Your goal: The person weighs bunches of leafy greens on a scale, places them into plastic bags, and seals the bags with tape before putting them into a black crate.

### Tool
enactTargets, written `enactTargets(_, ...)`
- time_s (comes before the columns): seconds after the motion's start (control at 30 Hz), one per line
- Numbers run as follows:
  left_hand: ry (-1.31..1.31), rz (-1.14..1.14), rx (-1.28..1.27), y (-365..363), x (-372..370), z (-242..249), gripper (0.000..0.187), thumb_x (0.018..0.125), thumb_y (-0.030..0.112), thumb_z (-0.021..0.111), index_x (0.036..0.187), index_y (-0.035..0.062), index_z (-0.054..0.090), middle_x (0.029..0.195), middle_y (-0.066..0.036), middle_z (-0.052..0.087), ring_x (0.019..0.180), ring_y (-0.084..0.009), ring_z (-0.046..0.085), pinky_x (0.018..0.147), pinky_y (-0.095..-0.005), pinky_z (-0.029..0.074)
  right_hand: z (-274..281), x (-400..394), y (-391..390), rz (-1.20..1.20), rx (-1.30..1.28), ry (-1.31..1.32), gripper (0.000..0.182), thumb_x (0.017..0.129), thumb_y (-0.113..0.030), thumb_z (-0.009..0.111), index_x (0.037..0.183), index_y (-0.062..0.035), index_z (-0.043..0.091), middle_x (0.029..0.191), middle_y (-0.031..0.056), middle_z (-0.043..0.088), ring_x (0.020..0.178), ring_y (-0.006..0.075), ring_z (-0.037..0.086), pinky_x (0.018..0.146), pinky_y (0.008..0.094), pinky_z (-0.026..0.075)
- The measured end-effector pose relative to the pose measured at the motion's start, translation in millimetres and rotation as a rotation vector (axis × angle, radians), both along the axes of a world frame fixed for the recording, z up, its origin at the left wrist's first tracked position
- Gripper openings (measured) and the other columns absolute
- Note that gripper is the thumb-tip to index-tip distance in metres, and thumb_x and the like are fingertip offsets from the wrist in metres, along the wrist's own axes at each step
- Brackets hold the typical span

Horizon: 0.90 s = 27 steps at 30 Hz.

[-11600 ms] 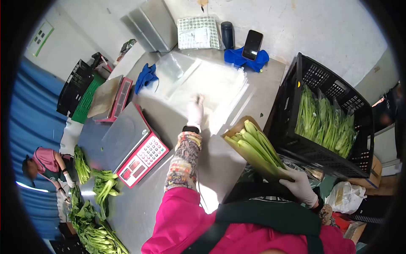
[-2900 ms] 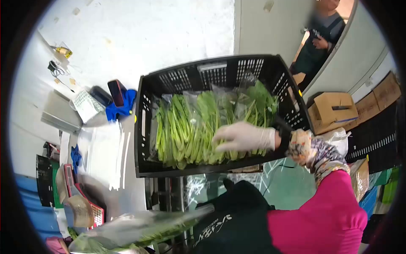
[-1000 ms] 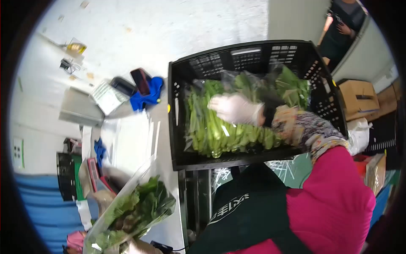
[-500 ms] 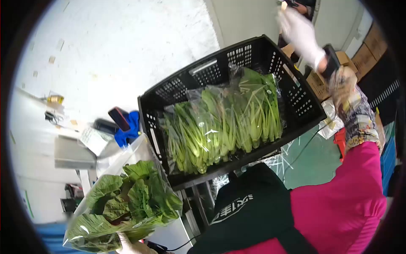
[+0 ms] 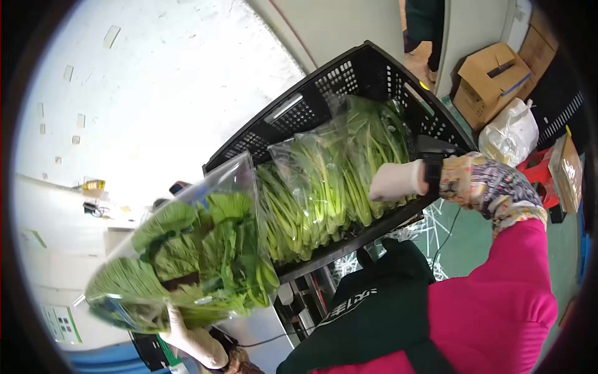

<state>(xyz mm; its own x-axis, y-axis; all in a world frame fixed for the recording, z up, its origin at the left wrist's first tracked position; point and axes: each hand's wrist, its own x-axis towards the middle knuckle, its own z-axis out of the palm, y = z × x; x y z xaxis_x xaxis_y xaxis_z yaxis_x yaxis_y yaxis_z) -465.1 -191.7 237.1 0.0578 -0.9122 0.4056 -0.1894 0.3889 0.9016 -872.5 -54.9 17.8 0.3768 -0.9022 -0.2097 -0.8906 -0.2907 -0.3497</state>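
A clear plastic bag of leafy greens (image 5: 205, 262) is held up at the lower left by my left hand (image 5: 193, 341), in a white glove. The glove's thumb presses on the bag's front; the other fingers are hidden behind it. Inside a black plastic crate (image 5: 286, 112) lie several bagged bunches of greens (image 5: 317, 187), stalks toward me. My right hand (image 5: 397, 181), also in a white glove, is over the stalks at the crate's right end. It looks closed, with its fingertips out of sight, so whether it grips a bag is hidden.
A white surface (image 5: 162, 81) stretches behind the crate. At the right are an open cardboard box (image 5: 492, 81), a white plastic sack (image 5: 511, 131) and a red plastic item (image 5: 537, 177). Another person's legs (image 5: 427, 31) show at the top. A dark cable (image 5: 268, 341) runs below the bag.
My right hand has come down from the upper right, beyond the crate, to the stalks inside it. The bag in my left hand is higher and closer to the crate. The view has shifted.
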Motion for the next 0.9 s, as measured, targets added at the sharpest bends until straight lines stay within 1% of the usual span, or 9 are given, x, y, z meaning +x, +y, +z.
enactTargets(0.2,0.131,-0.134,-0.057,-17.6,-51.3,16.7,0.032,0.084,0.012,0.069,0.109,-0.0028,0.058,0.098,-0.009,0.062,0.083,-0.0173,0.057,0.075,-0.0305,0.048,14.7,4.0,9.3,0.034,0.088,-0.032,0.013,0.077,-0.016,0.056,0.083,-0.0082,0.064,0.073,0.0127,0.064,0.071,0.034,0.063,0.064,0.0444,0.049)
enactTargets(0.33,0.073,-0.207,-0.048,-31.5,-76.2,26.5,0.022,0.084,0.011,0.068,0.102,0.0018,0.06,0.085,-0.004,0.059,0.074,-0.0126,0.054,0.068,-0.0272,0.046,21.6,5.8,-2.7,0.015,-0.182,-0.12,0.013,0.072,-0.018,0.059,0.077,-0.0081,0.067,0.067,0.0129,0.063,0.066,0.0341,0.062,0.063,0.0427,0.049)
enactTargets(0.47,0.097,-0.303,-0.006,-33.7,-97.6,26.4,0.025,0.083,0.013,0.07,0.103,0.0018,0.061,0.083,-0.004,0.06,0.073,-0.0132,0.056,0.069,-0.0266,0.046,22.8,12.8,6.5,0.095,0.102,-0.033,0.019,0.071,-0.018,0.058,0.084,-0.0088,0.069,0.067,0.0129,0.064,0.065,0.0326,0.063,0.063,0.0408,0.05)
enactTargets(0.53,0.067,-0.337,0.051,-31.4,-106.2,19.2,0.024,0.083,0.015,0.071,0.101,0.0017,0.062,0.087,-0.003,0.06,0.076,-0.0122,0.054,0.073,-0.0245,0.044,36.8,12.7,4.7,-0.087,0.228,-0.213,0.024,0.074,-0.019,0.058,0.092,-0.0095,0.069,0.068,0.0133,0.064,0.066,0.0329,0.063,0.064,0.0409,0.05)
enactTargets(0.57,0.081,-0.348,0.102,-33.6,-110.5,12.5,0.024,0.083,0.014,0.071,0.101,0.0015,0.062,0.088,-0.004,0.061,0.076,-0.0125,0.056,0.072,-0.0245,0.045,35.8,11.9,3.3,-0.076,0.129,-0.203,0.029,0.078,-0.02,0.058,0.104,-0.01,0.067,0.07,0.0157,0.063,0.067,0.0352,0.061,0.064,0.0435,0.049)
enactTargets(0.73,0.089,-0.585,0.752,-77.1,-107.4,-49.9,0.02,0.085,0.012,0.067,0.096,-0.004,0.063,0.082,-0.009,0.066,0.069,-0.0141,0.061,0.062,-0.0251,0.048,45.9,13.2,-2.3,-0.26,-0.192,-0.321,0.035,0.083,-0.013,0.056,0.118,-0.0078,0.059,0.069,0.0175,0.06,0.066,0.0356,0.06,0.063,0.0435,0.048)
enactTargets(0.8,-0.343,-0.507,0.767,-116.5,-96.1,-107.0,0.028,0.083,0.017,0.068,0.095,-0.0073,0.061,0.085,-0.015,0.067,0.072,-0.0174,0.063,0.063,-0.0281,0.049,45.9,13.4,-5.7,-0.244,-0.297,-0.339,0.034,0.083,-0.011,0.057,0.117,-0.008,0.06,0.069,0.0178,0.06,0.066,0.0353,0.06,0.062,0.0436,0.047)
enactTargets(0.87,-0.872,-0.174,0.448,-124.8,-86.1,-128.6,0.037,0.08,0.024,0.071,0.096,-0.0082,0.06,0.088,-0.019,0.067,0.078,-0.0224,0.066,0.067,-0.0323,0.05,46.9,15.1,-4.8,-0.216,-0.244,-0.302,0.031,0.083,-0.01,0.058,0.113,-0.0073,0.061,0.074,0.0174,0.062,0.069,0.0341,0.06,0.065,0.0427,0.047)
enactTargets(0.9,-0.752,-0.083,0.326,-108.6,-84.9,-119.8,0.044,0.077,0.029,0.073,0.099,-0.0069,0.059,0.09,-0.02,0.067,0.085,-0.0259,0.067,0.075,-0.0353,0.05,50.0,15.9,-9.1,-0.185,-0.26,-0.304,0.03,0.084,-0.01,0.058,0.113,-0.0073,0.061,0.076,0.0167,0.062,0.072,0.0337,0.06,0.067,0.0422,0.047)
